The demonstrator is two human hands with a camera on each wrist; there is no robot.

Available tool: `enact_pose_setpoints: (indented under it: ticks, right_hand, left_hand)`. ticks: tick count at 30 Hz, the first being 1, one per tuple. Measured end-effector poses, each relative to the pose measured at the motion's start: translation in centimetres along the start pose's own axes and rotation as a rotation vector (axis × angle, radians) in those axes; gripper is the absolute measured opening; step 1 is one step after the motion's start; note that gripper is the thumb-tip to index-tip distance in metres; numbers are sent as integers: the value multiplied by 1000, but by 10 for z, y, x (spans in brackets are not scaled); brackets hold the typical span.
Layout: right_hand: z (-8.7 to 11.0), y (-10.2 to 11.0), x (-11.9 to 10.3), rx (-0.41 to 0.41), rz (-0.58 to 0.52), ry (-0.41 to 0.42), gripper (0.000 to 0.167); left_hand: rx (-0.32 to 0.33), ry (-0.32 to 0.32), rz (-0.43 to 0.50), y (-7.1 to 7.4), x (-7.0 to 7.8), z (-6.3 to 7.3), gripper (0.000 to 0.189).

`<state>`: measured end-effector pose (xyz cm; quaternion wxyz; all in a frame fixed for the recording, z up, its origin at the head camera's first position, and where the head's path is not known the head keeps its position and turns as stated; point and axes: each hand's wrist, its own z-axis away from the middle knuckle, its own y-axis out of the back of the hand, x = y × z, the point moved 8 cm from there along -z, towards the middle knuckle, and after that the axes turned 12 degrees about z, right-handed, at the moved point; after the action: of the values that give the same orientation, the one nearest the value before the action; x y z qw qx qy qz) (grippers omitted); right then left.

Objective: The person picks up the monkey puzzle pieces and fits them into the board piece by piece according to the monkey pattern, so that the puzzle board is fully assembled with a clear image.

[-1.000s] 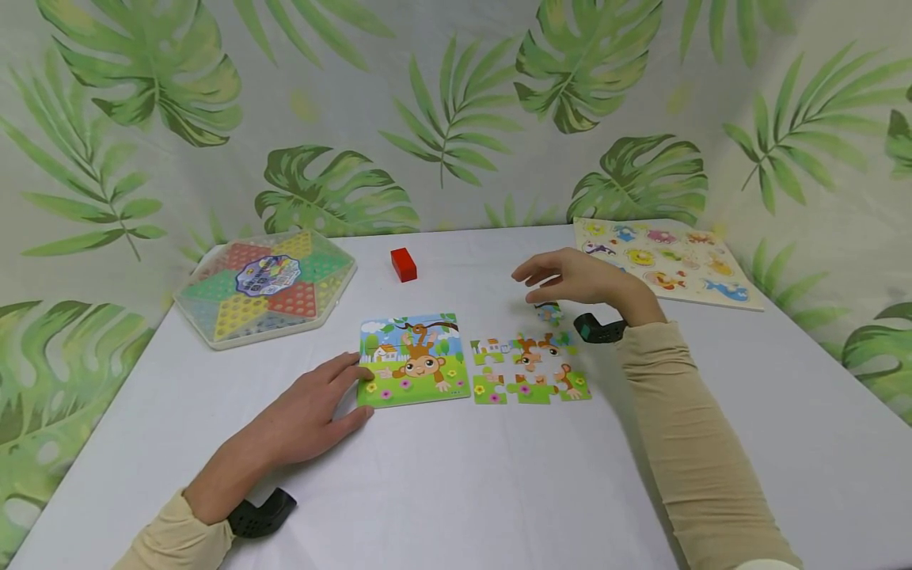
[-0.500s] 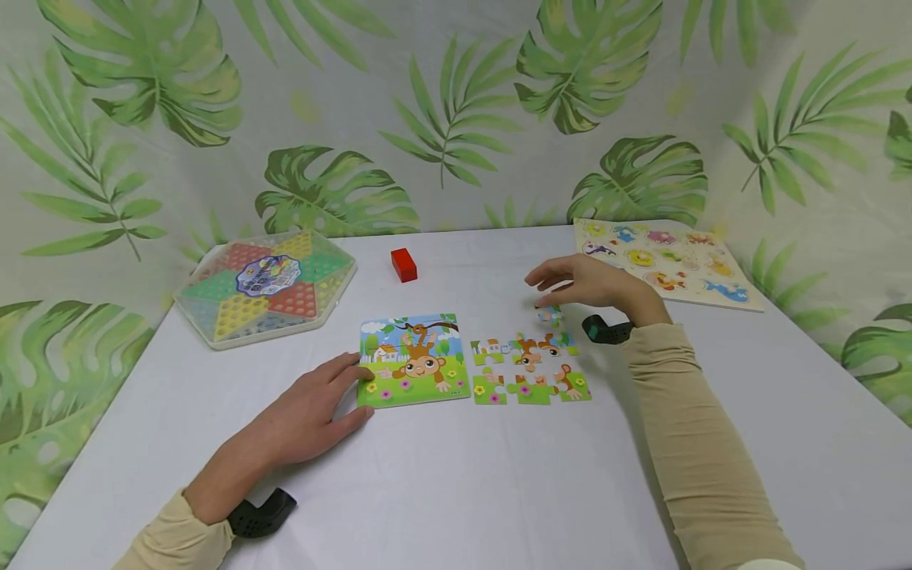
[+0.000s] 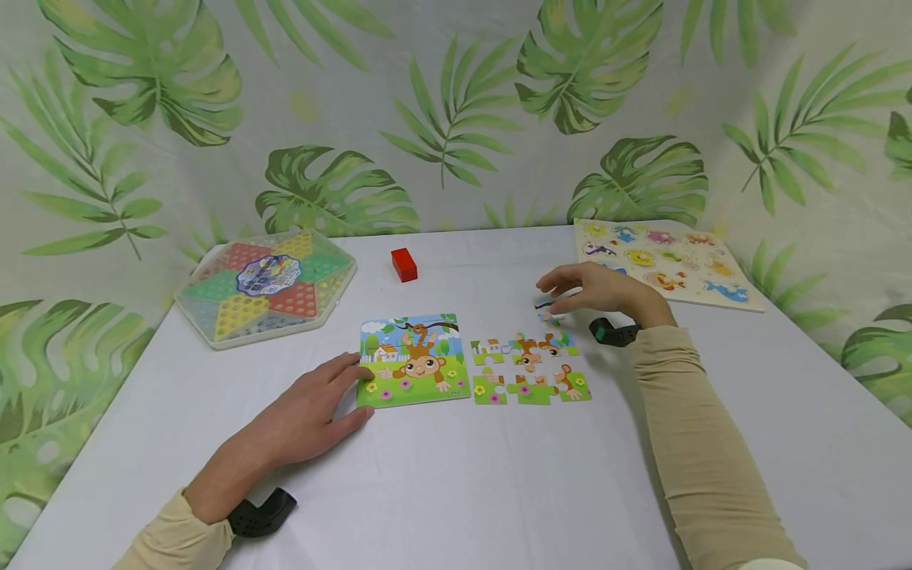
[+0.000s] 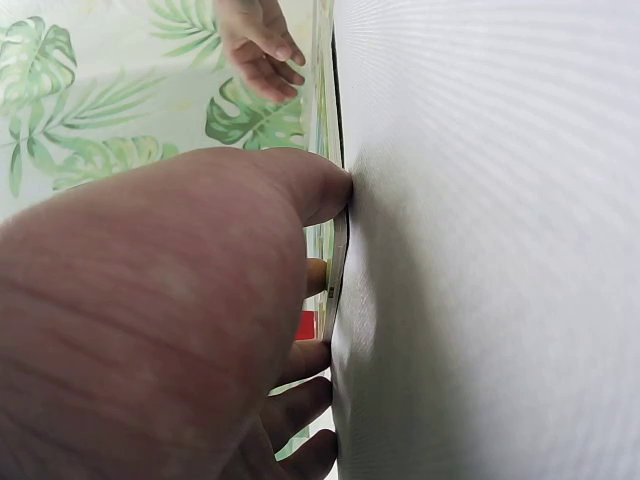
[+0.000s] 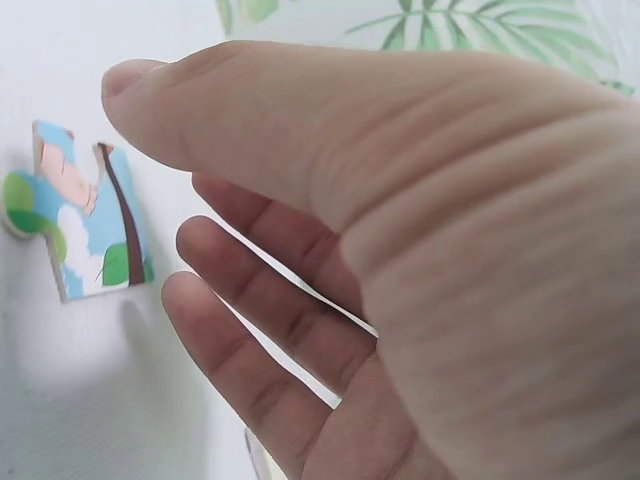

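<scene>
My left hand [image 3: 302,416] rests at the left edge of a square board with a monkey picture [image 3: 409,384]. Its thumb [image 4: 325,188] touches the near-left corner and the other fingers lie along that edge. Beyond the laid-out monkey jigsaw pieces [image 3: 534,390], my right hand [image 3: 598,286] hovers with loosely bent fingers. A single jigsaw piece [image 5: 85,235], light blue with a brown branch, lies on the table just past its fingertips in the right wrist view. The thumb hides the index finger there, so contact with the piece cannot be seen.
A hexagonal Chinese checkers box [image 3: 267,277] stands at the back left. Behind the picture board sits a red block [image 3: 404,265]. An animal-picture board [image 3: 691,261] lies at the back right, beyond my right hand. Leaf-print cloth [image 3: 456,103] hangs behind the white table.
My right hand has drifted right and slightly toward me, uncovering more of the single jigsaw piece. My left hand has stayed at the picture board.
</scene>
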<state>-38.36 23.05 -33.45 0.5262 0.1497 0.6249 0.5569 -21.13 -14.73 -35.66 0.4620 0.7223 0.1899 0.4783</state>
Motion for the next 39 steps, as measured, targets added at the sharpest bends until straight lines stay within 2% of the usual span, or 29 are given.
enact_pose_setpoints:
  ticks: [10,23,39]
  right_hand:
    - [-2,-8,12,-9,22,-28,53]
    - [-6,-16,14,-62,39,-67,58]
    - [-10,-18,10,-69,86,-33,57]
  left_hand:
    - [-6,5,3,0,0,0,45]
    - [-11,4,3,0,0,-1,45]
    - [-29,35,11,0,0,-1,46]
